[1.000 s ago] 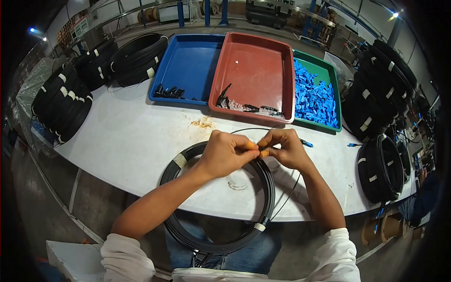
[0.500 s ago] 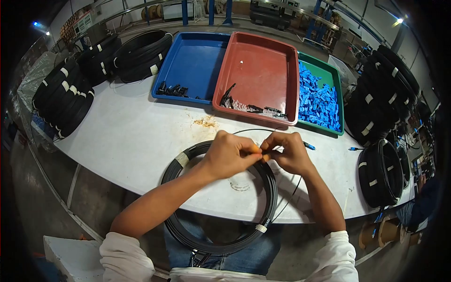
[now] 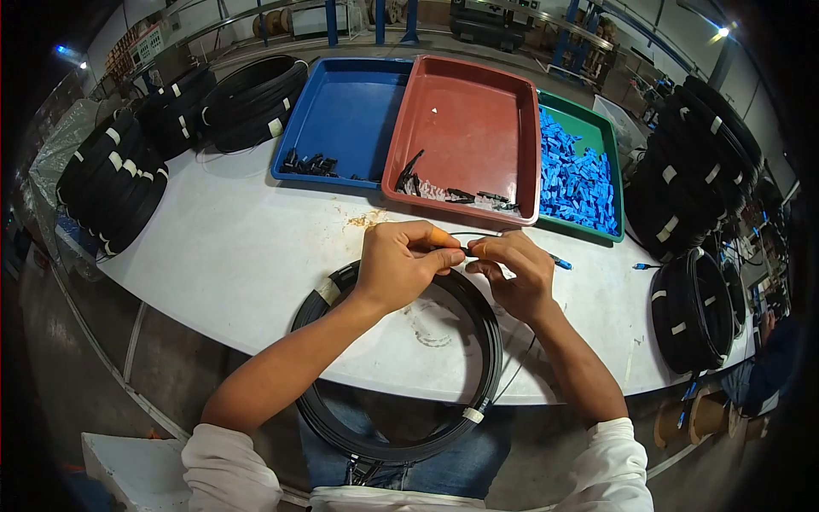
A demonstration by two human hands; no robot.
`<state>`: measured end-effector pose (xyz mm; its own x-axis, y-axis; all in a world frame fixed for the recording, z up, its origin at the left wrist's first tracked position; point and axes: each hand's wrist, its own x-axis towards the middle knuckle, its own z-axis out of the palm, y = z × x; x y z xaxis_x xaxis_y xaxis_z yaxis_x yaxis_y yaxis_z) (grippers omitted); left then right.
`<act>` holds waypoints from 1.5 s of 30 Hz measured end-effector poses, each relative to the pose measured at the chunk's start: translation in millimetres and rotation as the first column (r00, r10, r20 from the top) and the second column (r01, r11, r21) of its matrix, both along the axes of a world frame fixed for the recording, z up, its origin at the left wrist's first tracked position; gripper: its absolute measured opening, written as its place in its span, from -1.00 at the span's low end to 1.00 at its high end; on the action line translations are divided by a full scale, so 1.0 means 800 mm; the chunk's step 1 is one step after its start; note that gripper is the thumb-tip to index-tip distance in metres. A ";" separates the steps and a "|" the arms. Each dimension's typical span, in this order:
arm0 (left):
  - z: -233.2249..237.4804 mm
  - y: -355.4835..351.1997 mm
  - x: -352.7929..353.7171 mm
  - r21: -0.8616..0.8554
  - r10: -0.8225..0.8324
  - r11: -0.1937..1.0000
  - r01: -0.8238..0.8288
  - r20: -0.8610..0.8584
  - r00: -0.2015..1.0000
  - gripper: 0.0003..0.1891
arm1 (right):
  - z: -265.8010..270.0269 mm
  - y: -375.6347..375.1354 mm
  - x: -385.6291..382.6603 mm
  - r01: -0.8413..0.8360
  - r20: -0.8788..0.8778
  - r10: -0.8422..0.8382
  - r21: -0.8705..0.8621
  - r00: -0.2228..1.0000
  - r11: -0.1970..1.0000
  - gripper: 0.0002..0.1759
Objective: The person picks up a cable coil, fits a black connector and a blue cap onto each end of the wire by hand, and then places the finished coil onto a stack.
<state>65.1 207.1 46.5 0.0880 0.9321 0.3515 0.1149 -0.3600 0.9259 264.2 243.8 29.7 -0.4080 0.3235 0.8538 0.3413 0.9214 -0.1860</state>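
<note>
My left hand [image 3: 399, 258] and my right hand [image 3: 512, 271] meet above the white table [image 3: 230, 256], both pinching the thin black cable end [image 3: 461, 249] between fingertips. The fingertips wear orange covers. A large coil of black cable [image 3: 392, 375] lies under my hands, half on the table and half hanging over its front edge onto my lap. The loose cable curves from the coil past my right hand, ending in a small blue connector [image 3: 559, 262] on the table.
A blue tray [image 3: 350, 111] with small black parts, a red tray [image 3: 469, 119] with mixed pieces and a green tray [image 3: 589, 128] full of blue connectors stand at the back. Stacks of black cable coils stand at the left [image 3: 111, 183], back left [image 3: 252, 102] and right [image 3: 691, 307].
Both hands have moved slightly away from me toward the red tray and drawn a little apart, showing a short stretch of cable between the fingertips.
</note>
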 end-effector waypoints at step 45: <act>-0.008 -0.004 -0.014 0.753 0.238 0.483 0.446 -0.603 0.761 -0.88 | 0.009 0.001 0.022 -0.197 -0.024 0.242 -0.657 0.970 0.727 -0.78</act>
